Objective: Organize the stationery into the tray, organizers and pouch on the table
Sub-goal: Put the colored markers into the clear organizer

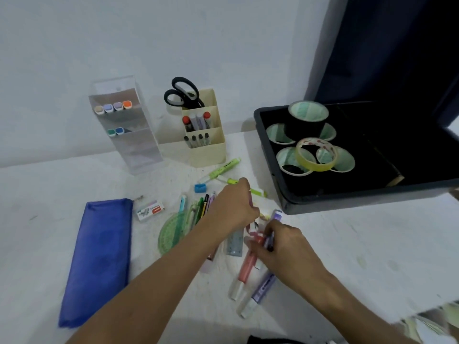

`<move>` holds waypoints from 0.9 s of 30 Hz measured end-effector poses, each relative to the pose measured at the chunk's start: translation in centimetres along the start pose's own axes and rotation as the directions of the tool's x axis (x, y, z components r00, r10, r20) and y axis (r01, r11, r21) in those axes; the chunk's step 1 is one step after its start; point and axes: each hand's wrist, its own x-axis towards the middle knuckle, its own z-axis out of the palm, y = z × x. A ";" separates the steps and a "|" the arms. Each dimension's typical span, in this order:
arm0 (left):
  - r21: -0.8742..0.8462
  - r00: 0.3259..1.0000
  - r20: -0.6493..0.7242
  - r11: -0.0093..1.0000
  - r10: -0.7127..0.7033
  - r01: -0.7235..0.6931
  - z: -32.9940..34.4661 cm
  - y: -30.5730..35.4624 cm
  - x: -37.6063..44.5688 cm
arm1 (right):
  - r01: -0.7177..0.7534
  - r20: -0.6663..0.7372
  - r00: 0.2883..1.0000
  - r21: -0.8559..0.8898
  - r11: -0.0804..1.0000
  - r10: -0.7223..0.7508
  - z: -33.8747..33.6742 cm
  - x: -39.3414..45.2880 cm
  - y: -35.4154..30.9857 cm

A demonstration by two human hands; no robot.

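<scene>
The small staples box [150, 210] carries a red label whose print is too blurred to read, and the lettering on the green highlighter [221, 170] and the purple highlighter [263, 290] is just as illegible. Over the pile of pens on the white surface [360, 244], the left hand [232, 207] curls its fingers around a pink pen, while the right hand [280, 247] pinches the pink highlighter [248, 266] near its top. The blue pouch [99, 259] lies well left of both hands, and the black tray [278, 175] of tape rolls sits behind them on the right.
</scene>
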 end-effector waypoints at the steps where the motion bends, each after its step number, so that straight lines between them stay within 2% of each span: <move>1: -0.015 1.000 0.001 1.000 -0.013 0.013 -0.1 -0.1 0.0 | -0.020 0.006 1.000 -0.035 0.999 0.020 0.0 0.1 -0.2; 5: -0.128 0.996 -0.038 0.989 -0.074 0.069 -0.9 -1.1 -0.4 | -0.059 0.045 0.997 -0.119 0.991 0.065 0.1 0.7 -1.1; 8: -0.173 0.991 -0.109 0.983 -0.079 0.060 -1.9 -2.0 -0.8 | -0.074 0.068 0.994 -0.087 0.993 0.080 -0.6 1.3 -1.7; 10: -0.190 0.986 -0.149 0.981 -0.073 0.044 -2.8 -2.6 -1.1 | -0.072 0.087 0.994 0.071 0.995 0.066 -1.2 1.9 -2.0; 13: -0.231 0.979 -0.177 0.971 -0.097 0.054 -4.4 -3.7 -1.9 | -0.026 0.073 0.997 0.335 0.942 0.002 -2.2 3.2 -3.6; 17: -0.312 0.936 -0.277 0.942 -0.216 0.125 -7.1 -5.4 -2.9 | -0.051 0.092 0.996 0.701 0.711 -0.019 -2.7 5.9 -7.3; 20: -0.363 0.892 -0.339 0.916 -0.300 0.170 -9.6 -6.4 -3.9 | 0.054 0.045 0.993 0.673 0.738 -0.113 -2.6 8.0 -10.0; 27: -0.111 0.717 -0.665 0.976 -0.211 0.185 -16.2 -8.5 -6.7 | 0.339 0.012 0.906 0.578 0.742 -0.423 -3.6 12.4 -18.2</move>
